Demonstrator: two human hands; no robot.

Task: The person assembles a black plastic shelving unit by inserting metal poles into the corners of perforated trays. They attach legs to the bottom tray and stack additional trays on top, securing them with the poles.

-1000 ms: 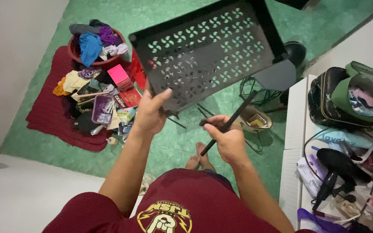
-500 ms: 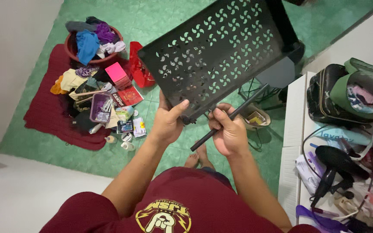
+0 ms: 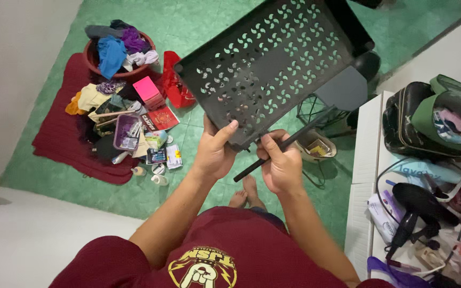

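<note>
I hold a black perforated plastic shelf tray [image 3: 273, 64] tilted up in front of me. My left hand [image 3: 214, 152] grips its near edge, thumb on the top face. My right hand [image 3: 281, 165] is closed around a thin black rod [image 3: 294, 138] that runs diagonally under the tray's near right corner. My bare feet [image 3: 244, 194] show below on the green floor.
A dark red mat [image 3: 60, 133] on the green tiled floor carries a red basin of clothes [image 3: 116, 48], a pink box [image 3: 148, 90], books and small bottles. A white shelf [image 3: 366, 144] at right holds a black bag [image 3: 412, 117], a hair dryer [image 3: 417, 205] and clutter.
The tray has swung closer and larger in view. My left hand slid along the near edge toward the right hand, and the rod now sits nearer the tray's corner.
</note>
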